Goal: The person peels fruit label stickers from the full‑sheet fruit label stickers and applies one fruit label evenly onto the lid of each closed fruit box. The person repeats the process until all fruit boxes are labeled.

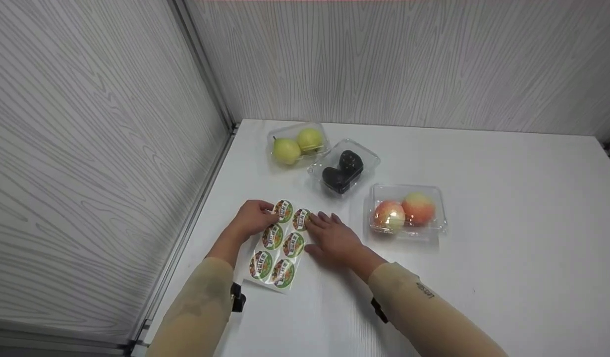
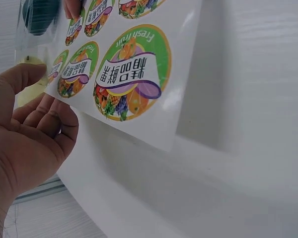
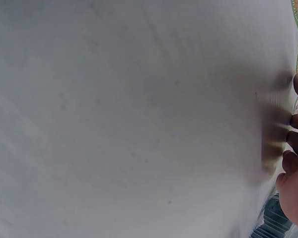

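A white sheet of round fruit stickers (image 1: 272, 237) lies between the hands, its several labels printed in green, with fruit pictures. At its upper left edge the left hand (image 1: 252, 218) pinches it; in the left wrist view the thumb (image 2: 30, 75) is over the sheet and curled fingers are below. The sheet's near end tilts up off the table there. Along the right edge, near the top, the right hand (image 1: 337, 242) touches the sheet with its fingers extended. Only part of this hand shows at the right wrist view's edge.
Behind the hands stand clear plastic boxes: one with two yellow-green pears (image 1: 286, 151), one with dark fruit (image 1: 351, 162). A third, holding two reddish peach-like fruits (image 1: 417, 209), is to the right. The white table (image 1: 508, 238) meets grained panels at the back and left.
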Tool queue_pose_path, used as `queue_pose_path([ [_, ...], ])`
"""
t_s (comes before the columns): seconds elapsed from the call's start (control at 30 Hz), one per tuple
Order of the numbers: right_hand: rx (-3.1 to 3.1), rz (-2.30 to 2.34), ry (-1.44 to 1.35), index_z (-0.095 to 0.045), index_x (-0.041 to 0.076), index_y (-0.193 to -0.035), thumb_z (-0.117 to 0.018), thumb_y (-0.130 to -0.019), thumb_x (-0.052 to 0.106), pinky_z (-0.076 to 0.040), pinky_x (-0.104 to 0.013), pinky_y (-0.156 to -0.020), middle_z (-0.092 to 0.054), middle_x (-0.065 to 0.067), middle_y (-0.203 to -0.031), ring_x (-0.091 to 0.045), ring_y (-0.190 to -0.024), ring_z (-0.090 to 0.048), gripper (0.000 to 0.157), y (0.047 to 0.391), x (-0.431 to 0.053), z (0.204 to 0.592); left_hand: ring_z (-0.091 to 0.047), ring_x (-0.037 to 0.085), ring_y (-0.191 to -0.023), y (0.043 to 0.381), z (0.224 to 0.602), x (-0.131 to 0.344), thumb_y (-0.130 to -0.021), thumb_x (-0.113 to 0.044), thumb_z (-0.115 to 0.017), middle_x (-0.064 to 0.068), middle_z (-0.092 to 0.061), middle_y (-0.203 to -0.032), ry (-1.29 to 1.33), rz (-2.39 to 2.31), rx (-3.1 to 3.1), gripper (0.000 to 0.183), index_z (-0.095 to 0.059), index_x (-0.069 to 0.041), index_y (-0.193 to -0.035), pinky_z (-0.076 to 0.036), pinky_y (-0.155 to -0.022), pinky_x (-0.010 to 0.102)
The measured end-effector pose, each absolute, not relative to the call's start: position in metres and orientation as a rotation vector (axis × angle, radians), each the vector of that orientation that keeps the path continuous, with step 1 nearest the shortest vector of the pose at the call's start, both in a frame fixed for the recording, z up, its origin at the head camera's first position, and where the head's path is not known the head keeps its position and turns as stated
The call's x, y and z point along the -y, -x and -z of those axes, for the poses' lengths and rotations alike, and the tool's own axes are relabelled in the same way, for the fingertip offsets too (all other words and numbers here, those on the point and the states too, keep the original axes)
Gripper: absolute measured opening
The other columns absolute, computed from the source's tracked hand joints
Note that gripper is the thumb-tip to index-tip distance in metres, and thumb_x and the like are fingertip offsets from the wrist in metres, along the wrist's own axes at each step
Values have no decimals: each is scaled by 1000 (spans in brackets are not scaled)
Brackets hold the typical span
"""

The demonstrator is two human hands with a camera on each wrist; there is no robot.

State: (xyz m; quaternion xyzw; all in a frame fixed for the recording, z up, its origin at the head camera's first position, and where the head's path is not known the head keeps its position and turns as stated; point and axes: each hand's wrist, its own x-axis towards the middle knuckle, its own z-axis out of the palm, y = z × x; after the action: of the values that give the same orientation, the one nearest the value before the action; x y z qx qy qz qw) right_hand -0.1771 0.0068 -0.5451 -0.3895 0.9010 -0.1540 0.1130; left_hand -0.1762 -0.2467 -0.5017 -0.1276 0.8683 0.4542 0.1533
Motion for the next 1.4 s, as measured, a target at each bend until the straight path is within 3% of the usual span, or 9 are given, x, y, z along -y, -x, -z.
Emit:
queue_pose_path([
  [0.33,-2659,450,1131,-39,4,-163,-58,-108,43,-18,-58,-127,-36,-13,-169,-38,-158,-28,70,178,-5,548,-66,27,-103,174,505,252,-92,-7,-67,17,-71,-115,345,-1286,-2539,46,-65,7,-136,-54,-93,42],
  [0.57,-2664,472,1107,-38,5,-164,-56,-109,43,-18,-57,-127,-34,-14,-170,-37,-158,-26,69,176,-8,552,-66,30,-107,172,505,249,-93,-6,-66,19,-72,-116,309,-1319,-2555,45,-65,7,-136,-53,-99,45],
  [0.73,-2660,491,1097,-38,8,-165,-53,-110,45,-18,-56,-127,-32,-12,-171,-35,-159,-24,68,174,-6,548,-69,28,-101,170,501,248,-96,-7,-69,18,-74,-112,298,-1358,-2555,42,-66,8,-135,-56,-93,42],
  [1.17,-2724,800,1081,-45,8,-161,-57,-110,40,-20,-51,-128,-41,-13,-167,-31,-157,-32,62,168,-4,527,-70,19,-87,163,477,250,-99,-14,-69,9,-76,-101,228,-1343,-2584,35,-70,1,-131,-56,-78,32],
  [1.4,-2763,1004,978,-48,13,-161,-59,-109,40,-30,-48,-124,-44,-8,-166,-29,-151,-44,59,161,-13,508,-68,19,-84,157,457,249,-100,-16,-69,7,-74,-98,152,-1278,-2638,33,-72,-1,-129,-55,-73,30],
])
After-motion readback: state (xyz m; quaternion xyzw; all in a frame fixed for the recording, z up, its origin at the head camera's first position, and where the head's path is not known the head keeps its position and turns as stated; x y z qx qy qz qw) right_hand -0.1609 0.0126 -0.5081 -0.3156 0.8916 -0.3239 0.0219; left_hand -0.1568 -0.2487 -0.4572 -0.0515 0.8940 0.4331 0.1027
